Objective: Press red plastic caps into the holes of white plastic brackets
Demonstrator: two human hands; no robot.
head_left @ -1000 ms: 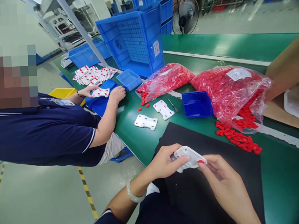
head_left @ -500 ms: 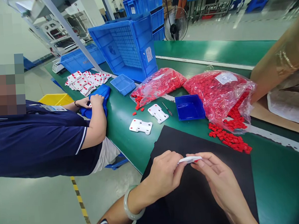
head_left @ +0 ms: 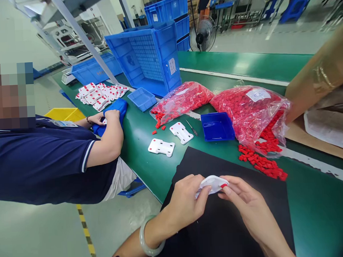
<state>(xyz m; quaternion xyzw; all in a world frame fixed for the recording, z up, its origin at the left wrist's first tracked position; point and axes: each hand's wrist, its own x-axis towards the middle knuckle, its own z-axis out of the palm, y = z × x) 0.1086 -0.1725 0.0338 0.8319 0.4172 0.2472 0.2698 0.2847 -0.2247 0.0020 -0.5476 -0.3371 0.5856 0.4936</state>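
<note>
A white plastic part point(head_left: 213, 181) is held between both hands above a black mat point(head_left: 259, 216). My left hand point(head_left: 188, 198) pinches its left end between thumb and fingers. My right hand point(head_left: 247, 205) grips the right end, where a small red piece point(head_left: 223, 185) shows under the thumb. Two similar white plates lie beyond the mat: one plate point(head_left: 161, 147) with a red spot at its left corner, the other plate point(head_left: 181, 133) beside a thin screwdriver point(head_left: 192, 128). Loose red pieces point(head_left: 262, 162) are scattered right of the mat's top edge.
A dark blue tray point(head_left: 217, 127) stands before two bags of red pieces, a left bag point(head_left: 184, 99) and a right bag point(head_left: 245, 109). A cardboard box point(head_left: 318, 71) is at the right. At left a person point(head_left: 47, 165) handles blue cloth point(head_left: 121, 108) near piled white plates point(head_left: 100, 94).
The white part has tilted, so more of its broad face and the red piece show. Both hands still hold it. The view has shifted slightly.
</note>
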